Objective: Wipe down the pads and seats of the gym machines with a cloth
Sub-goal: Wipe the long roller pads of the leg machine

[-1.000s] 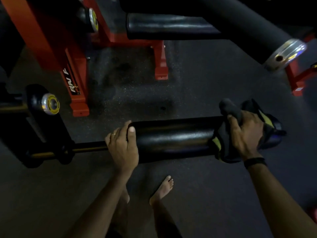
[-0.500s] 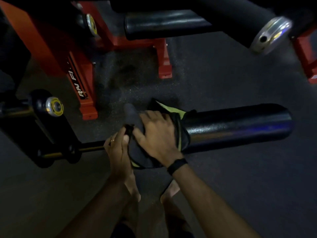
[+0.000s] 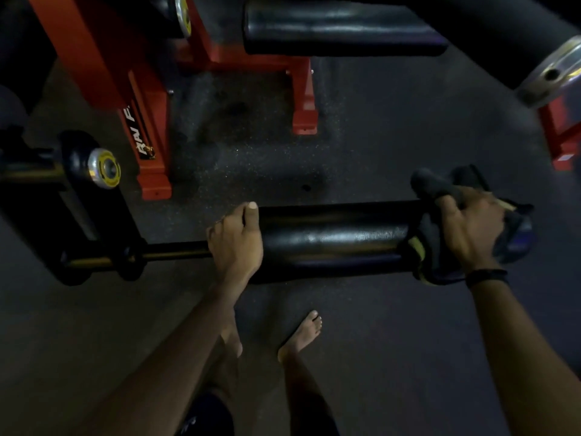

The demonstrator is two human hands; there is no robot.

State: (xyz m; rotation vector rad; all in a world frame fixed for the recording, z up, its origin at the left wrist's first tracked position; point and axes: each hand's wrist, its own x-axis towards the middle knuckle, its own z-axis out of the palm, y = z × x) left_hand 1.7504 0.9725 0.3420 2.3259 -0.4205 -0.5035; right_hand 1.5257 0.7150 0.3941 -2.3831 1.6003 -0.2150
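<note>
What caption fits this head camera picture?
Left hand grips the roller pad while right hand wraps a dark cloth around its end.

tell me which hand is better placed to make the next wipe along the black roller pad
Right. The right hand already grips the dark cloth with yellow trim around the black cylindrical roller pad; the left hand has no cloth and steadies the pad's other end.

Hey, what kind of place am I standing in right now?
Most likely a gym. A black roller pad sits on a bar, red machine frames stand on speckled rubber flooring, and another padded roller lies beyond.
</note>
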